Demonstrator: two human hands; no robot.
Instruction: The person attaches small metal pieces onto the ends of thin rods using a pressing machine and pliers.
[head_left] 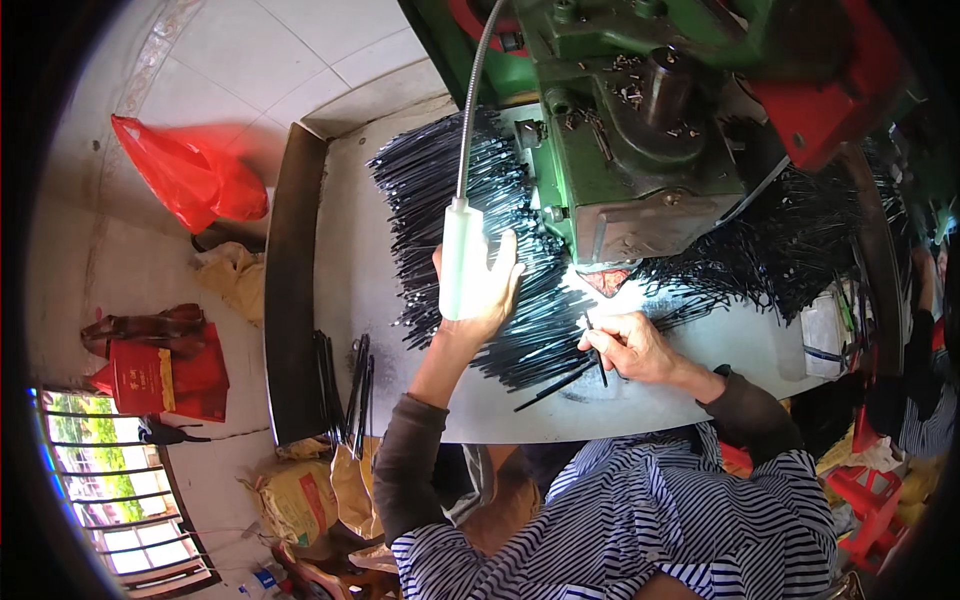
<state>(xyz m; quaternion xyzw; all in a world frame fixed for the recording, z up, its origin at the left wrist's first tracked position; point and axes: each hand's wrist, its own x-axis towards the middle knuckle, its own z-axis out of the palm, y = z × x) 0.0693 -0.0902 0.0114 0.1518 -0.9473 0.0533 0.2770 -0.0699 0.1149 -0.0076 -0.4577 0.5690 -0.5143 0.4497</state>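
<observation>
My right hand (640, 350) is closed in a pinch on a thin black rod (597, 352), held steeply just below the lit working spot of a green press-like machine (650, 190). My left hand (497, 290) lies on a large pile of thin black rods (430, 200), its visible fingers stretched apart. A white lamp head (462, 262) hides part of that hand. Below the pile, a few rods (550, 388) stick out near the table's front edge. To the right of the machine lies another heap of black rods (790, 240).
The lamp hangs on a bendable metal neck (476, 100). A raised dark edge (293, 290) bounds the metal table (345, 230) on the left, with several rods (358, 395) standing near its lower corner. Metal bits (632, 95) lie on the machine. A red plastic bag (195, 175) hangs on the wall.
</observation>
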